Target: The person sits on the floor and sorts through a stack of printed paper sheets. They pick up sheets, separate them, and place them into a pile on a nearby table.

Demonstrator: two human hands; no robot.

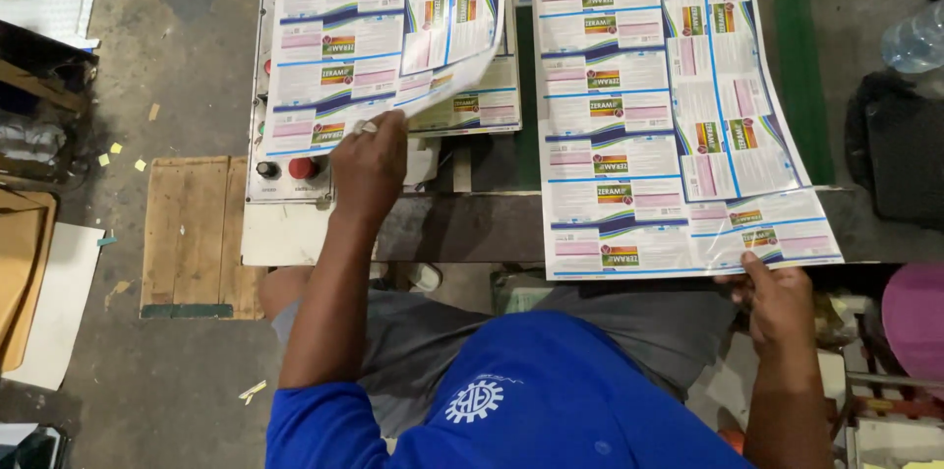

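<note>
So both hands are busy with printed label sheets here. The left hand (369, 166) is closed on the edge of 1 curled sheet (393, 27), lifting it off the stack on the worktop (472, 223). The right hand (777, 304) pinches the near corner of a second flat sheet (669, 125) hanging over the worktop edge. A clear plastic bottle (914, 36) lies far right, contents hard to tell.

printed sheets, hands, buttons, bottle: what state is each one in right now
left hand: gripping the edge of a curled sheet
curled sheet: lifted, bent upward
right hand: pinching the near corner of a flat sheet
flat sheet: lying flat, overhanging the table edge
red button: untouched
plastic bottle: lying on its side
</note>
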